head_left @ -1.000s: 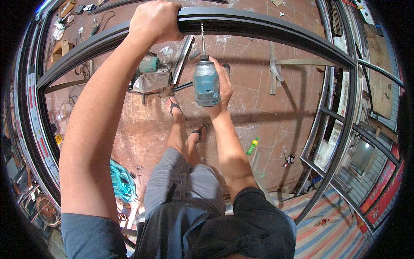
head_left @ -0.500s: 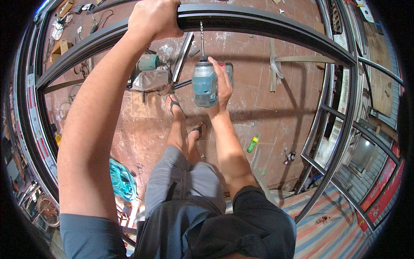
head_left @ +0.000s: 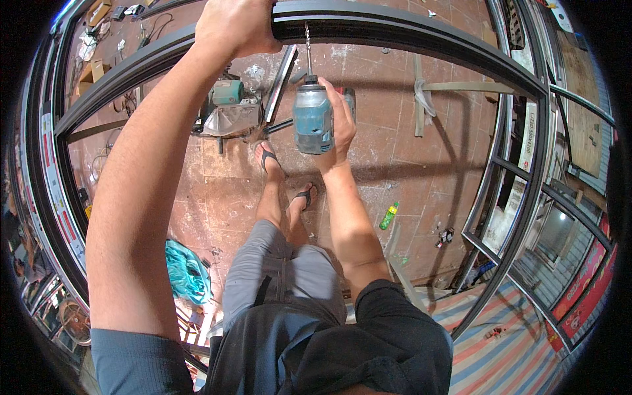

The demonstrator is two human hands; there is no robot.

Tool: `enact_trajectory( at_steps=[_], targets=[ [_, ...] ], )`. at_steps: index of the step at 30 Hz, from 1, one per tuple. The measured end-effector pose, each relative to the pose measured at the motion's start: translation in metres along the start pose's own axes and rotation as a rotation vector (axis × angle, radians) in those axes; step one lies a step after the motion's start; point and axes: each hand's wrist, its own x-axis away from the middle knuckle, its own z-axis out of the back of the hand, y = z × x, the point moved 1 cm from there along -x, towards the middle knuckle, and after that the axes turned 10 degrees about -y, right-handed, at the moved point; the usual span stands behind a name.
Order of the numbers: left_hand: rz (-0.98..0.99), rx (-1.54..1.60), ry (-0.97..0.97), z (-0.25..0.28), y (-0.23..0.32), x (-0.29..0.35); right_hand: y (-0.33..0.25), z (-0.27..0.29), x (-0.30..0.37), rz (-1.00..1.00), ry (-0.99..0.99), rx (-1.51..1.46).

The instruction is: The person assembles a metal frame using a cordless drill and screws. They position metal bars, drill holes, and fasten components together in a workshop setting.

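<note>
Along the top of the view runs a dark metal frame bar, part of a large frame around me. My left hand is closed over this bar, its fingers partly out of sight on the far side. A blue cordless drill is in my right hand, pointing away from me. Its long drill bit overlaps the bar's near face just right of my left hand. Whether the tip has entered the metal I cannot tell.
A green-motored saw stands on the tiled floor beyond my feet. A green bottle lies to the right. At lower left is a teal plastic bag; a striped sheet covers the lower right. More dark frames lean at right.
My right hand and the drill have shifted slightly away from me, and the bit's tip sits higher against the bar. The left hand keeps its hold on the bar.
</note>
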Motion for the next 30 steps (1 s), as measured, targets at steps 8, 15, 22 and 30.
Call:
enact_trajectory(
  at_steps=[8,15,22,30],
  targets=[
    [0.016,-0.02,-0.016,-0.002,0.0,0.0,0.001,-0.002,0.001,-0.017,0.016,-0.025],
    [0.015,-0.015,0.022,-0.008,-0.003,0.0,-0.001,0.001,0.0,-0.007,-0.003,-0.013],
    [0.007,-0.015,-0.007,0.0,0.0,0.001,0.001,0.001,0.0,-0.027,-0.016,-0.017],
    [0.026,0.027,-0.007,0.005,0.004,0.006,-0.011,-0.002,-0.003,-0.052,0.025,-0.136]
  ],
)
